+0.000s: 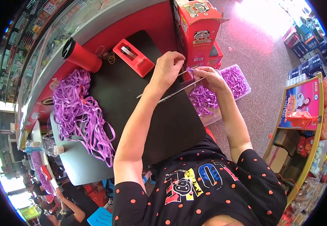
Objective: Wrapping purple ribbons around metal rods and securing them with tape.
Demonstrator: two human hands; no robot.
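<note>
My right hand (211, 79) is closed in a pinch beyond the edge of the black table (154, 128). Its fingers grip the right end of two thin silvery rods (178, 90) that slant out over the table. A short piece of purple ribbon (190, 71) shows on the rods beside these fingertips. Just to the left, my left hand (168, 67) has its fingers curled together above the rods; whatever is between them is hidden. My left forearm covers part of the rods. A large heap of purple ribbon (77, 101) lies on the table's left side.
Behind my right hand a clear plastic box (247, 90) holds purple ribbon pieces. A red tape dispenser (133, 57) and red tumbler (81, 56) stand at the back. Red cartons (197, 37) are stacked beyond the table. Another person (71, 211) sits at lower left; shelves (303, 162) line the right.
</note>
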